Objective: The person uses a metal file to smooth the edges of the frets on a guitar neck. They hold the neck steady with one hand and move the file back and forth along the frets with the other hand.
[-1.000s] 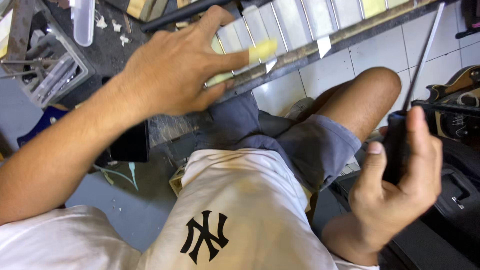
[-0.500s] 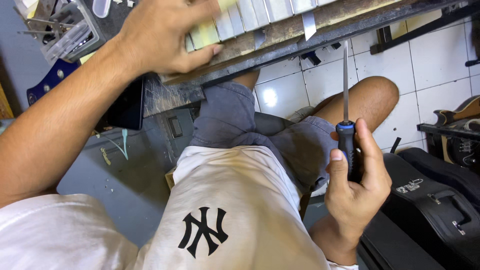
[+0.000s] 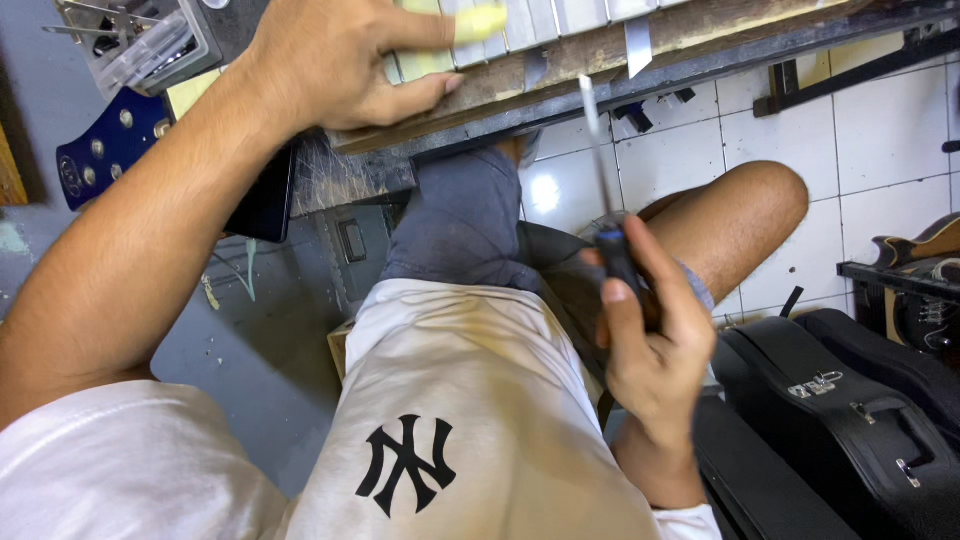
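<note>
Two bare hands are at work over a cluttered tabletop (image 3: 400, 180) seen from above. The right hand (image 3: 655, 350) has its grip closed around the dark handle of a screwdriver (image 3: 608, 215), thumb pressed along the handle's side; the thin metal shaft rises out of the fist and points up toward the tabletop's front edge, its tip just short of the wooden board there. The tool sits wholly inside this hand, well apart from the other one.

The left hand (image 3: 345, 60) lies palm down on a row of pale keys (image 3: 560, 15) mounted on a long wooden board (image 3: 600, 55), fingers spread and pressing flat rather than curled round anything; its forefinger reaches along a yellowish key (image 3: 480, 20), thumb against the board's near edge.

Left of that hand stand a clear plastic box of small parts (image 3: 150, 50) and a dark blue guitar body (image 3: 105, 145). Below are the person's grey shorts, a bare knee over white floor tiles (image 3: 880, 130), and black instrument cases (image 3: 850, 420) to the right.
</note>
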